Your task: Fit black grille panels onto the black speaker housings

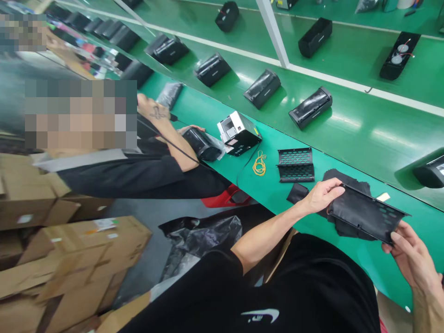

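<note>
Between my two hands is a black perforated speaker grille (364, 212), tilted above the bench. Dark cloth lines most of its inner face, and green shows through the slots near its right end. The fingers and thumb of my left hand (322, 195) pinch its upper left corner. My right hand (411, 252) is closed on the lower right corner. Below and behind the grille lies a pile of black cloth (352, 230), partly hidden by it. A second slotted grille (296, 165) rests on the bench just beyond my left hand.
Several black speakers (310, 107) stand on the green line ahead. A boxy device (239, 133) and a yellow cord bundle (259, 164) sit on the green bench (274, 196). To the left, a co-worker's arm (180, 145) reaches to a wrapped speaker (203, 143). Cardboard boxes (93, 249) fill the lower left.
</note>
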`<action>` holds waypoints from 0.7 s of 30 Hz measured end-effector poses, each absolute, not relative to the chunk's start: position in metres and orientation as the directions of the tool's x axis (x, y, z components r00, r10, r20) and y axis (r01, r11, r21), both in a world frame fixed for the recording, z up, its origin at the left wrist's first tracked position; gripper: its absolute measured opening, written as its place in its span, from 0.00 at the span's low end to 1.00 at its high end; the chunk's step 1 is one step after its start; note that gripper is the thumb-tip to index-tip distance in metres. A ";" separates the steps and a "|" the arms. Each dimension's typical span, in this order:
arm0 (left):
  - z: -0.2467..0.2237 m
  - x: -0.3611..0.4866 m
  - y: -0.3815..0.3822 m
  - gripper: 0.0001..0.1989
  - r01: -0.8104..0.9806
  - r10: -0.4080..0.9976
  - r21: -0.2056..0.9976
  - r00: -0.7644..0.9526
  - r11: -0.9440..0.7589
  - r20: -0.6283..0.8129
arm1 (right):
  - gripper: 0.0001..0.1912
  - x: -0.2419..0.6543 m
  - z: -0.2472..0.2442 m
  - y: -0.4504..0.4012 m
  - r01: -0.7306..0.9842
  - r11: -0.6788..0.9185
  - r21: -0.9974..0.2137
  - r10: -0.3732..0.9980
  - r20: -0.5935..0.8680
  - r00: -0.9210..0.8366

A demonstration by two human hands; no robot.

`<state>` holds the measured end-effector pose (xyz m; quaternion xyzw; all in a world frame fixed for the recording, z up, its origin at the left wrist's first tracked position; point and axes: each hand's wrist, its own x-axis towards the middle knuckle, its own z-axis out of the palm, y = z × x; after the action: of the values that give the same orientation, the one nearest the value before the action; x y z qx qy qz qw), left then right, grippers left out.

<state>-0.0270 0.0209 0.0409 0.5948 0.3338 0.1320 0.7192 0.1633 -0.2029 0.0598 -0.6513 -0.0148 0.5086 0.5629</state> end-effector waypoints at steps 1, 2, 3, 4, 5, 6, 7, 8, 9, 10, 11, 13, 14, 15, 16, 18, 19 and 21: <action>0.041 -0.027 0.021 0.22 0.210 0.585 0.944 0.744 0.254 -0.323 | 0.27 0.163 0.060 -0.203 -0.553 -0.371 -0.746 0.602 -0.647 0.468; 0.040 -0.026 0.021 0.22 0.213 0.582 0.945 0.747 0.249 -0.322 | 0.27 0.163 0.061 -0.203 -0.550 -0.374 -0.746 0.603 -0.647 0.467; 0.040 -0.026 0.020 0.22 0.215 0.581 0.946 0.748 0.244 -0.320 | 0.27 0.162 0.061 -0.203 -0.547 -0.376 -0.748 0.599 -0.647 0.472; 0.039 -0.026 0.020 0.22 0.216 0.578 0.946 0.751 0.242 -0.319 | 0.27 0.162 0.061 -0.203 -0.544 -0.377 -0.749 0.594 -0.647 0.479; 0.039 -0.026 0.020 0.22 0.219 0.577 0.946 0.751 0.241 -0.321 | 0.27 0.161 0.061 -0.202 -0.544 -0.379 -0.749 0.589 -0.649 0.482; 0.038 -0.026 0.020 0.22 0.221 0.575 0.945 0.751 0.242 -0.323 | 0.27 0.161 0.061 -0.202 -0.546 -0.382 -0.746 0.586 -0.652 0.480; 0.038 -0.026 0.019 0.22 0.222 0.575 0.944 0.751 0.243 -0.325 | 0.28 0.161 0.062 -0.202 -0.549 -0.383 -0.743 0.584 -0.655 0.479; 0.037 -0.026 0.019 0.22 0.221 0.578 0.944 0.748 0.247 -0.326 | 0.28 0.160 0.062 -0.201 -0.553 -0.384 -0.740 0.583 -0.659 0.476; 0.037 -0.026 0.019 0.22 0.220 0.580 0.943 0.746 0.251 -0.328 | 0.29 0.159 0.062 -0.201 -0.555 -0.387 -0.737 0.579 -0.662 0.475; 0.037 -0.026 0.018 0.22 0.219 0.580 0.941 0.744 0.256 -0.331 | 0.30 0.158 0.061 -0.200 -0.551 -0.391 -0.737 0.572 -0.664 0.481; 0.036 -0.026 0.018 0.23 0.221 0.579 0.939 0.743 0.262 -0.336 | 0.30 0.157 0.061 -0.198 -0.540 -0.400 -0.741 0.561 -0.663 0.495; 0.035 -0.026 0.017 0.25 0.233 0.569 0.932 0.742 0.278 -0.355 | 0.31 0.154 0.058 -0.195 -0.496 -0.428 -0.755 0.525 -0.655 0.544; 0.035 -0.026 0.017 0.25 0.241 0.564 0.929 0.741 0.282 -0.364 | 0.32 0.152 0.057 -0.194 -0.471 -0.450 -0.759 0.501 -0.651 0.571; 0.034 -0.026 0.016 0.26 0.248 0.559 0.927 0.743 0.283 -0.369 | 0.33 0.151 0.055 -0.193 -0.447 -0.475 -0.758 0.479 -0.649 0.591; 0.033 -0.026 0.015 0.25 0.251 0.557 0.926 0.743 0.281 -0.370 | 0.33 0.150 0.053 -0.192 -0.429 -0.500 -0.752 0.463 -0.651 0.602; 0.033 -0.025 0.014 0.25 0.248 0.557 0.928 0.746 0.277 -0.366 | 0.34 0.150 0.050 -0.192 -0.414 -0.534 -0.737 0.444 -0.661 0.605; 0.032 -0.024 0.013 0.24 0.246 0.555 0.928 0.747 0.280 -0.366 | 0.34 0.150 0.048 -0.192 -0.412 -0.540 -0.734 0.441 -0.663 0.605; 0.031 -0.024 0.011 0.24 0.245 0.547 0.922 0.748 0.300 -0.377 | 0.33 0.151 0.046 -0.194 -0.407 -0.527 -0.747 0.445 -0.650 0.616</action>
<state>-0.0236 0.0108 0.0313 0.5823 0.3399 0.1034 0.7312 0.1513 -0.1942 0.0460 -0.7560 -0.0128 0.4379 0.4863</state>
